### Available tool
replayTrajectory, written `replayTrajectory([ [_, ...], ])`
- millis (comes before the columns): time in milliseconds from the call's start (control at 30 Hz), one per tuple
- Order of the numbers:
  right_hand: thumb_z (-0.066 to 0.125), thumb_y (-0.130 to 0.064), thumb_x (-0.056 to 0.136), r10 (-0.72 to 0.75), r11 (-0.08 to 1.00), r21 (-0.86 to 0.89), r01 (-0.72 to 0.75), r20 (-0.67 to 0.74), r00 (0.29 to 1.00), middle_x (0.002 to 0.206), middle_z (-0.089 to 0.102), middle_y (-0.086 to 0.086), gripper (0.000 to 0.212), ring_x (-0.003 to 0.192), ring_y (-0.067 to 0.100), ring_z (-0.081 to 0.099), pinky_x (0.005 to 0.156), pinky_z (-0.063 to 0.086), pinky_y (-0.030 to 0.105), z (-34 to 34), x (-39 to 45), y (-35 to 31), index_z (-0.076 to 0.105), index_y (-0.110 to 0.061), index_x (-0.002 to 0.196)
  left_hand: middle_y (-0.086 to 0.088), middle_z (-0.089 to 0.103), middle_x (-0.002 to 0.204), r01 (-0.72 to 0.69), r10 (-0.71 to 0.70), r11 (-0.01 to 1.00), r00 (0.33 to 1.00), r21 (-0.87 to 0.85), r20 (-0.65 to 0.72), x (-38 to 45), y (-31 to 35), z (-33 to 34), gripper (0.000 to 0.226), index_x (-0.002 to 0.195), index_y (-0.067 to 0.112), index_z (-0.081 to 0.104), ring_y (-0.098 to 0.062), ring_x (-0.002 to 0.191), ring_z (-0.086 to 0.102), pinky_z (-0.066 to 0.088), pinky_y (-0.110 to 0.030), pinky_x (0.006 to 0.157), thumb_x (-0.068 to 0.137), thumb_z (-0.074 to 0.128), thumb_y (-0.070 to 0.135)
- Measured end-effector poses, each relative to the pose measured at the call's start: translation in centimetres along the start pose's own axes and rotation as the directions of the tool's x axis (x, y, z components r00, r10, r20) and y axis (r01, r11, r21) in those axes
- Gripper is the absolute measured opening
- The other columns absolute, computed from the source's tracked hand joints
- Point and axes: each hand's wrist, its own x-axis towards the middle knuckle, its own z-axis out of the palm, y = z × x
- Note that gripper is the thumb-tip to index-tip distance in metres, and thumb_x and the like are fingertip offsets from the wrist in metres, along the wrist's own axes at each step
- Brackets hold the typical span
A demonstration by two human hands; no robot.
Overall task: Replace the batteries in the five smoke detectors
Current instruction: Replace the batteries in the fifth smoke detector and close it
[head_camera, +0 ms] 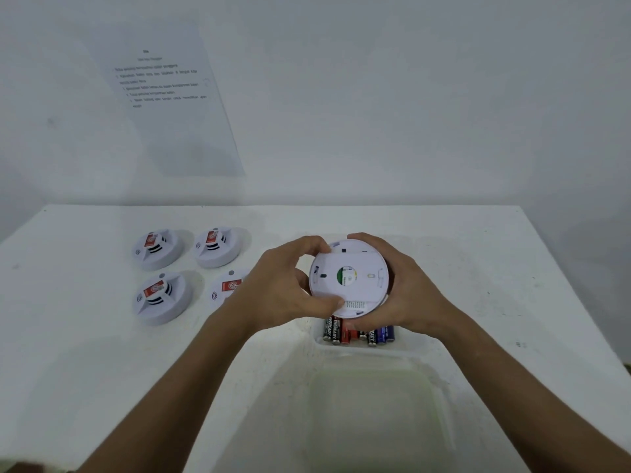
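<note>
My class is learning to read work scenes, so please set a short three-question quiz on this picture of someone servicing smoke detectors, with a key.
1. Multiple choice: How many smoke detectors lie on the table, apart from the one in hand?
A. two
B. four
C. six

2. True or false: The held detector is turned with its back side toward the camera.

3. Fill in: The batteries lie in a white ____ just behind the empty container.

Key
1. B. Four sit in a group on the left, such as the far-left detector.
2. True. The left hand and right hand grip its rim, flat back and round label showing.
3. tray
</note>
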Motion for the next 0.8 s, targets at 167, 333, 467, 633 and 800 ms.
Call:
replayTrajectory([
  [167, 0.096, 0.002, 0.050, -0.003, 1.000, -0.005, 0.003, 0.012, 1.000, 0.121, 0.064, -0.016, 0.094, 0.117, 0.008, 0.061, 0.088, 0.051, 0.017, 0.4, 0.3, 0.6, 0.054, -0.022, 0.131, 0.011, 0.065, 0.097, -0.009, 0.014, 0.996, 0.999, 0.094, -0.044, 0.2, -1.1, 0.4, 0.057, 0.098, 0.030, 0.055, -0.011, 0.068, 0.069, 0.058, -0.034, 0.056, 0.052, 0.085, 0.045],
  [333, 0.096, 0.002, 0.052, 0.024, 1.000, -0.007, -0.024, 0.039, 0.999, 0.122, 0.063, -0.013, 0.095, 0.117, 0.007, 0.060, 0.087, 0.050, 0.015, 0.4, 0.9, 1.5, 0.053, -0.021, 0.133, 0.013, 0.059, 0.107, -0.046, 0.054, 0.987, 0.998, 0.156, -0.044, 0.6, -2.0, 0.5, 0.061, 0.103, 0.029, 0.057, -0.011, 0.084, 0.066, 0.057, -0.025, 0.058, 0.054, 0.085, 0.052],
  [467, 0.097, -0.001, 0.051, 0.039, 0.999, -0.011, -0.039, 0.058, 0.998, 0.122, 0.063, -0.017, 0.096, 0.118, 0.005, 0.059, 0.087, 0.050, 0.014, -0.1, 1.2, 1.8, 0.053, -0.020, 0.134, 0.020, 0.054, 0.114, -0.054, 0.054, 0.995, 0.999, 0.081, -0.002, 0.8, -2.3, 0.1, 0.064, 0.112, 0.028, 0.061, -0.006, 0.092, 0.064, 0.057, -0.022, 0.065, 0.057, 0.090, 0.041],
  [633, 0.097, -0.003, 0.051, 0.045, 0.998, -0.040, -0.042, 0.075, 0.996, 0.125, 0.063, -0.011, 0.098, 0.119, 0.009, 0.060, 0.091, 0.051, 0.018, 0.3, 1.1, 2.1, 0.051, -0.021, 0.136, 0.013, 0.048, 0.107, -0.137, 0.138, 0.957, 0.990, 0.257, 0.016, 1.1, -3.1, 0.1, 0.060, 0.103, 0.020, 0.063, -0.006, 0.096, 0.053, 0.050, -0.015, 0.077, 0.054, 0.085, 0.047],
  [800, 0.096, -0.004, 0.054, 0.049, 0.997, -0.057, -0.042, 0.129, 0.990, 0.129, 0.062, -0.006, 0.099, 0.123, 0.017, 0.059, 0.099, 0.053, 0.038, 0.8, 1.2, 2.4, 0.049, -0.022, 0.139, 0.008, 0.043, 0.099, -0.168, 0.170, 0.882, 0.985, 0.440, 0.034, 0.5, -2.7, 0.1, 0.061, 0.095, 0.020, 0.052, -0.014, 0.083, 0.052, 0.050, -0.026, 0.066, 0.052, 0.062, 0.062],
])
